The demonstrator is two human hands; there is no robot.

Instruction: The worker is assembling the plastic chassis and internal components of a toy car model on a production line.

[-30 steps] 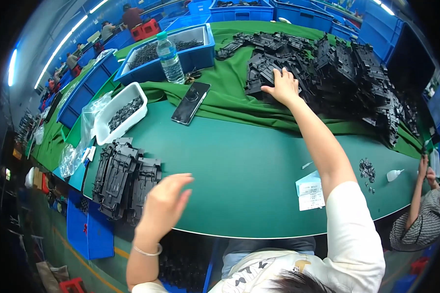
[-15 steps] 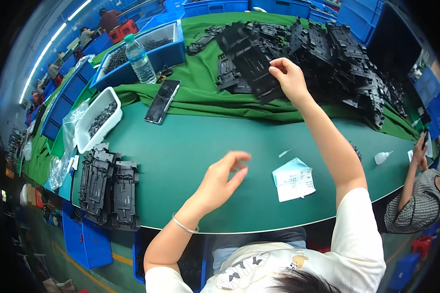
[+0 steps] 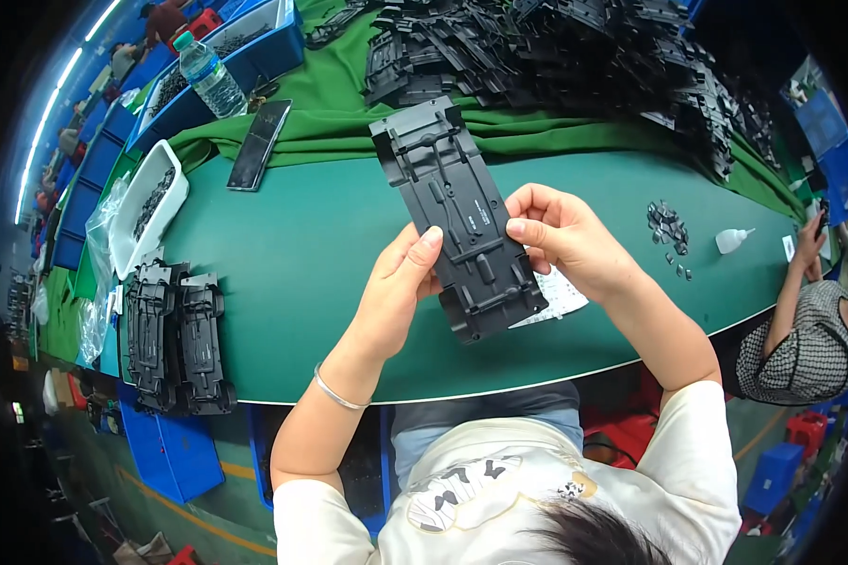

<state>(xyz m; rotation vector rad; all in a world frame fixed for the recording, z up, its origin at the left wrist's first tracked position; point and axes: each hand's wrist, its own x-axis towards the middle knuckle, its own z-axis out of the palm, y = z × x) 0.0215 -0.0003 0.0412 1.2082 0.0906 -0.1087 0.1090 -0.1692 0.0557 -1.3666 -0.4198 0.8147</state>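
A long, flat black moulded-plastic chassis plate (image 3: pixel 455 218), ribbed and slotted on its upturned face, is held above the green table (image 3: pixel 283 273), its far end tilted toward eleven o'clock. The left hand (image 3: pixel 400 287) grips its left edge, fingers curled beneath and thumb on top. The right hand (image 3: pixel 561 235) pinches its right edge between thumb and fingers. A white paper slip (image 3: pixel 561 297) lies beneath, at four o'clock of the plate.
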